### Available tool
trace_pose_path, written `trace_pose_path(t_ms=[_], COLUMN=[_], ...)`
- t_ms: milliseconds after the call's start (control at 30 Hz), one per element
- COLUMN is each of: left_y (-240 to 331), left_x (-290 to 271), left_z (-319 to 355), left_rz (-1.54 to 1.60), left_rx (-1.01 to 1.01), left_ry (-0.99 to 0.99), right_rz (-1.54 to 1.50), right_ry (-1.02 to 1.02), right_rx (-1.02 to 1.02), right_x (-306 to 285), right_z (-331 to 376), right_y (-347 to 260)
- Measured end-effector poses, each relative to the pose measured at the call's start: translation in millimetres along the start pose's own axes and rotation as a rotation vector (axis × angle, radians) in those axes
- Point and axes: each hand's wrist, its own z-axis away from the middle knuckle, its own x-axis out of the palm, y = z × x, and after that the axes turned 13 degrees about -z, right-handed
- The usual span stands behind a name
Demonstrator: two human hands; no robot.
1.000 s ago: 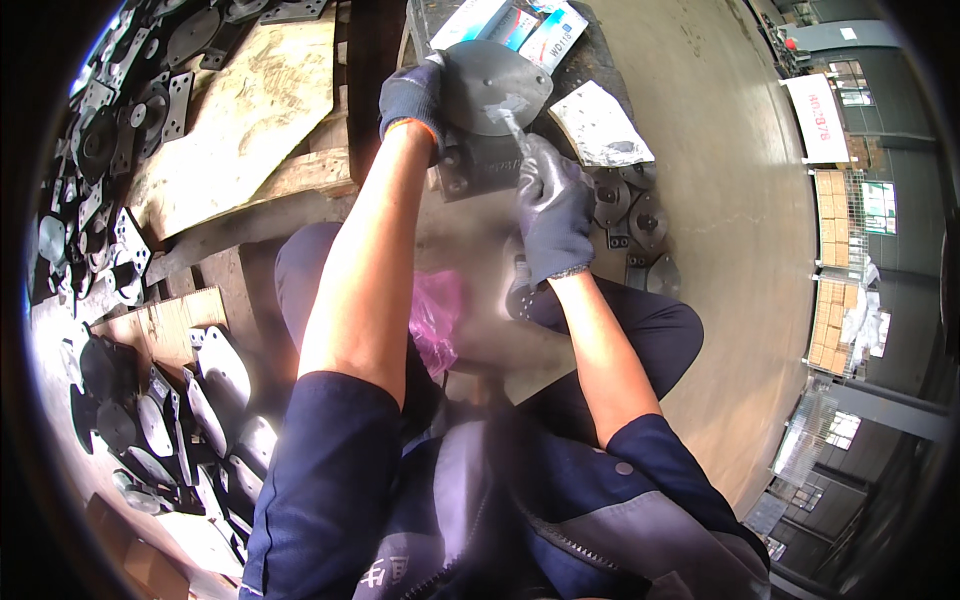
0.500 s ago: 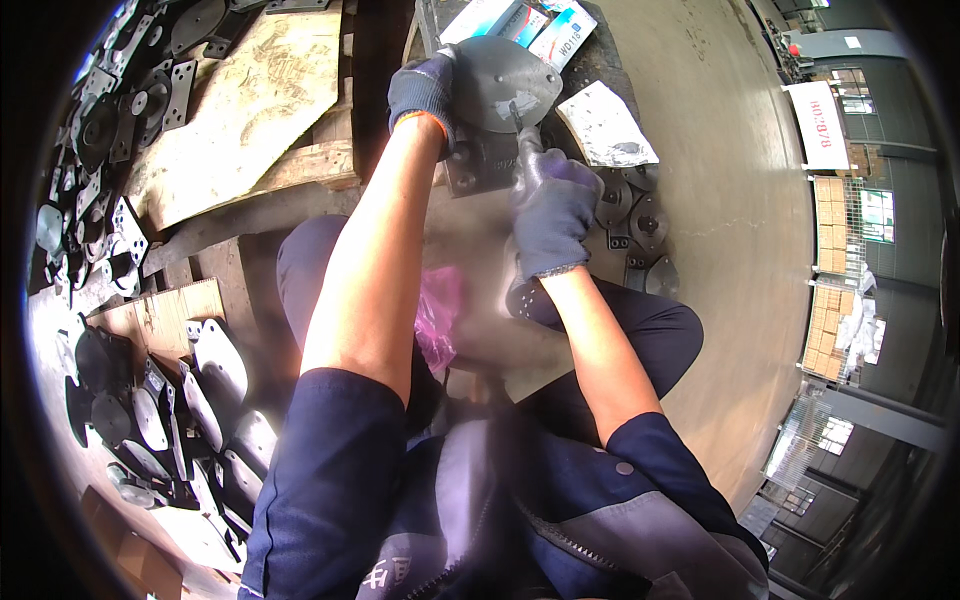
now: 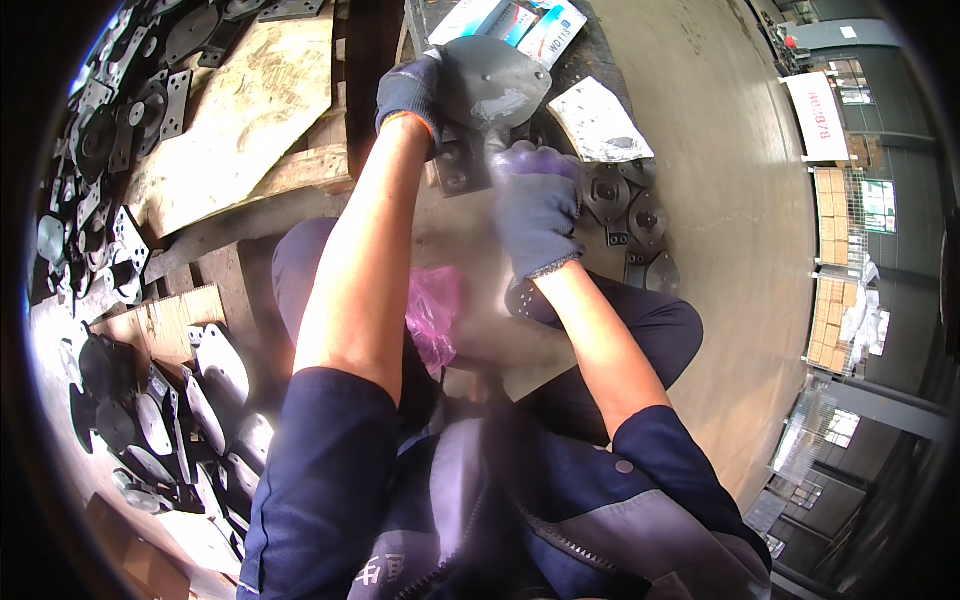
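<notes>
The left hand (image 3: 412, 92), gloved, grips the left edge of a round grey metal plate (image 3: 497, 80), fingers wrapped behind it and hidden. The plate is held up just above a dark bracket (image 3: 462, 170) at the near edge of the wooden pallet (image 3: 300, 170). The right hand (image 3: 537, 205), gloved and motion-blurred, is closed below the plate; whether it holds anything cannot be told.
</notes>
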Motion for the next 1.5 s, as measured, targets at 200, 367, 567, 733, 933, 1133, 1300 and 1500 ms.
trace_pose_path(t_ms=[200, 367, 567, 733, 933, 1133, 1300, 1500], left_y=[-16.3, -25.5, -20.6, -20.1, -22.1, -3.6, 1.5, -20.2], left_x=[4.5, 1.9, 2.8, -0.7, -0.4, -2.3, -5.3, -0.2], left_z=[-19.5, -29.2, -24.7, -25.5, -30.2, -5.8, 1.1, -27.2], left_rz=[-0.016, -0.054, 0.008, -0.281, -0.077, -0.091, -0.103, 0.099], left_rx=[0.110, 0.087, 0.007, 0.141, 0.054, 0.034, 0.048, -0.009], left_ry=[-0.046, -0.004, -0.002, 0.049, 0.044, 0.042, 0.044, 0.001], right_rz=[-0.555, -0.869, -0.708, -0.723, -0.541, -0.643, -0.803, -0.960], right_ry=[0.153, 0.402, 0.256, 0.149, -0.096, -0.146, -0.135, -0.130], right_rx=[0.183, 0.378, 0.349, 0.446, 0.589, 0.711, 0.734, 0.826], right_x=[13.6, 23.9, 20.3, 22.4, -6.0, -1.2, 14.3, 39.4], right_z=[11.7, 14.2, 9.0, 4.1, -12.2, -16.2, -11.7, -14.6], right_y=[17.2, 26.6, 20.6, 17.0, 14.4, 26.2, 42.0, 64.2])
